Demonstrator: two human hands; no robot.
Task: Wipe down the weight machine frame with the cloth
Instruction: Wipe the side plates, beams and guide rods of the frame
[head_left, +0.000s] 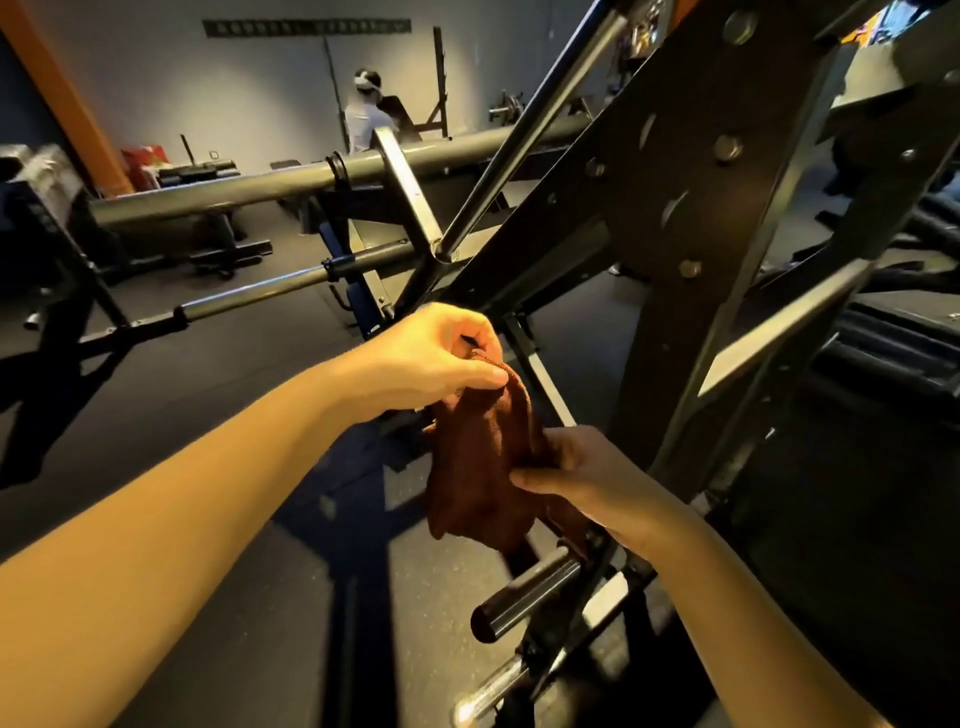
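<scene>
A rust-brown cloth hangs between my two hands in the middle of the view. My left hand pinches its top edge between thumb and curled fingers. My right hand grips the cloth's right side lower down, thumb laid across it. Just behind and to the right rises the black weight machine frame, a broad bolted steel plate with slanted struts. The cloth hangs in front of a thin frame rail and touches no part of the frame that I can make out.
A black weight peg juts toward me below the cloth, a chrome peg under it. Long grey bars cross the left half. A person sits at the far wall. Dark rubber floor lies to the left.
</scene>
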